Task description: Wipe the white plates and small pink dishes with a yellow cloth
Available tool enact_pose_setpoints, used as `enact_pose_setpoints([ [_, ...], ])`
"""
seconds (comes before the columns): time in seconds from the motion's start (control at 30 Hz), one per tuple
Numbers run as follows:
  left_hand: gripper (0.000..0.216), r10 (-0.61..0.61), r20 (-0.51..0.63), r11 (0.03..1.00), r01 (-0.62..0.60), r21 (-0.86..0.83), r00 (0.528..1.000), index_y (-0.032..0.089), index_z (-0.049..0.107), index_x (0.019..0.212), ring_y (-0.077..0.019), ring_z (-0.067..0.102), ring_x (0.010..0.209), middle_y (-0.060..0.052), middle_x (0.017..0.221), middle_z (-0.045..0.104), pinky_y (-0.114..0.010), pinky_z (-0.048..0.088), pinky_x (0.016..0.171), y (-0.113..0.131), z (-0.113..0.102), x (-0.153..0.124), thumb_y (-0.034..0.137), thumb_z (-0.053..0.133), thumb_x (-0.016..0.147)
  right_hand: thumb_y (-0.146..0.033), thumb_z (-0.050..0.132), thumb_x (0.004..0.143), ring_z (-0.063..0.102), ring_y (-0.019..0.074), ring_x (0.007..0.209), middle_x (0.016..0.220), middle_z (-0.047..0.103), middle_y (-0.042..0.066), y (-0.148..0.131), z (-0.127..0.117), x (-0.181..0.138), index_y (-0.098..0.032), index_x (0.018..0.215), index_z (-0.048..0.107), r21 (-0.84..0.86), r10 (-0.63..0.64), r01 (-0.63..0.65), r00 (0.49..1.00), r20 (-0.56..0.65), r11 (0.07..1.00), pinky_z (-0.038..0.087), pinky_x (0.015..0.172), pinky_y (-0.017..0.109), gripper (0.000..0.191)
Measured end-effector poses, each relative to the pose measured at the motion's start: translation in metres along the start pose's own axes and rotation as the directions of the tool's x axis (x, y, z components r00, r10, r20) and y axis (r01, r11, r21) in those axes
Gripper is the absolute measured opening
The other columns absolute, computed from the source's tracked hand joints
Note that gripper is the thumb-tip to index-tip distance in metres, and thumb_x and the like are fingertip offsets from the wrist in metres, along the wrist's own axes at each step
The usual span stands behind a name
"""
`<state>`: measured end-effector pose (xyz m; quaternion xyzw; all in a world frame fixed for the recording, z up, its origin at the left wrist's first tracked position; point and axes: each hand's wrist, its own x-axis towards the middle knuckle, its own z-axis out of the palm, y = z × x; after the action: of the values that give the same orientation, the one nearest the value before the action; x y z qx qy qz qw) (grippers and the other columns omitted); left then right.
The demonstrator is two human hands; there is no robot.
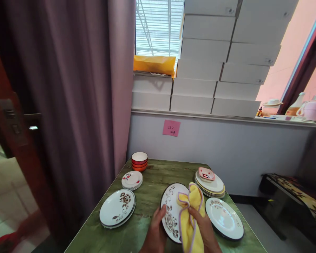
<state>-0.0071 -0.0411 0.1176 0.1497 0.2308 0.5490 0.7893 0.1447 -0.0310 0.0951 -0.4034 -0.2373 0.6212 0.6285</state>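
Observation:
A white plate with a dark flower pattern is held tilted above the green table. My left hand grips its lower left rim, fingers curled round the edge. Pressed against the plate's face is a yellow cloth, bunched in the closed fingers of my right hand.
On the table lie a flowered plate stack at left, small plates, red bowls, a plate stack with a pink dish and one plate at right. White boxes fill the sill; a curtain hangs left.

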Motion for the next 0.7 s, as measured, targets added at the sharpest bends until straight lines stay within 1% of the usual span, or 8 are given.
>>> enact_pose_setpoints([
  [0.17,0.05,-0.088,0.214,0.983,0.12,-0.14,0.973,0.017,0.058,0.137,-0.0349,0.051,0.132,-0.015,0.133,0.064,-0.054,0.025,0.119,-0.005,-0.006,0.01,0.041,0.053,0.093,-0.036,0.074,0.066,0.072,0.0288,0.083,0.1,0.076,0.009,-0.017,-0.006,0.008,-0.019,0.115,0.062,-0.334,-0.111,0.137,0.989,0.096,0.933,0.057,0.076,0.04,0.053],
  [0.27,0.058,-0.04,0.247,0.977,0.089,-0.192,0.968,0.017,0.06,0.135,-0.0335,0.047,0.136,-0.014,0.135,0.062,-0.051,0.018,0.121,-0.015,-0.019,0.017,0.055,0.045,0.094,-0.035,0.068,0.069,0.07,0.0304,0.095,0.111,0.073,0.01,-0.031,-0.005,0.013,-0.02,0.126,0.059,-0.622,-0.349,0.324,0.933,0.087,0.712,0.056,0.082,0.041,0.06],
  [0.33,0.062,-0.029,0.234,0.976,0.078,-0.204,0.972,0.018,0.062,0.134,-0.0327,0.046,0.137,-0.013,0.134,0.063,-0.049,0.017,0.122,-0.019,-0.028,0.019,0.06,0.04,0.093,-0.036,0.065,0.075,0.066,0.0306,0.108,0.124,0.068,0.01,-0.044,-0.002,0.013,-0.023,0.135,0.054,-0.759,-0.601,0.441,0.795,0.082,0.479,0.053,0.091,0.044,0.062],
  [0.4,0.063,-0.053,0.161,0.981,0.082,-0.178,0.986,0.017,0.062,0.133,-0.0329,0.048,0.135,-0.014,0.131,0.065,-0.05,0.02,0.121,-0.02,-0.032,0.018,0.059,0.039,0.094,-0.033,0.06,0.082,0.06,0.03,0.12,0.134,0.061,0.009,-0.055,0.002,0.012,-0.026,0.131,0.058,-0.814,-0.826,0.537,0.547,0.136,0.222,0.048,0.1,0.046,0.05],
  [0.47,0.061,-0.127,0.079,0.982,0.137,-0.129,0.989,0.016,0.062,0.133,-0.0334,0.053,0.131,-0.014,0.126,0.069,-0.051,0.027,0.118,-0.019,-0.029,0.015,0.058,0.042,0.093,-0.024,0.057,0.086,0.054,0.0293,0.127,0.141,0.054,0.007,-0.058,0.006,0.011,-0.029,0.121,0.066,-0.798,-0.906,0.603,0.331,0.264,-0.013,0.043,0.106,0.047,0.037],
  [0.5,0.062,-0.17,0.052,0.979,0.174,-0.109,0.984,0.016,0.061,0.134,-0.0338,0.056,0.128,-0.015,0.124,0.07,-0.051,0.031,0.116,-0.019,-0.025,0.014,0.058,0.044,0.092,-0.02,0.055,0.086,0.053,0.0292,0.129,0.143,0.052,0.006,-0.054,0.008,0.009,-0.03,0.118,0.068,-0.773,-0.893,0.627,0.284,0.348,-0.102,0.043,0.108,0.047,0.035],
  [0.57,0.063,-0.221,0.003,0.971,0.221,-0.094,0.975,0.015,0.06,0.135,-0.0341,0.061,0.123,-0.015,0.12,0.072,-0.051,0.039,0.111,-0.018,-0.015,0.011,0.058,0.048,0.09,-0.017,0.056,0.087,0.052,0.0302,0.13,0.144,0.052,0.006,-0.04,0.013,0.007,-0.032,0.117,0.069,-0.715,-0.792,0.669,0.318,0.522,-0.203,0.044,0.107,0.046,0.037],
  [0.7,0.053,-0.109,-0.165,0.992,0.096,-0.083,0.98,0.015,0.061,0.132,-0.03,0.07,0.107,-0.012,0.109,0.077,-0.043,0.051,0.099,-0.01,0.003,0.006,0.047,0.053,0.09,-0.034,0.069,0.081,0.06,0.0336,0.12,0.134,0.062,0.009,0.003,0.017,-0.003,-0.031,0.119,0.068,-0.704,-0.544,0.694,0.535,0.646,-0.153,0.054,0.093,0.044,0.037],
])
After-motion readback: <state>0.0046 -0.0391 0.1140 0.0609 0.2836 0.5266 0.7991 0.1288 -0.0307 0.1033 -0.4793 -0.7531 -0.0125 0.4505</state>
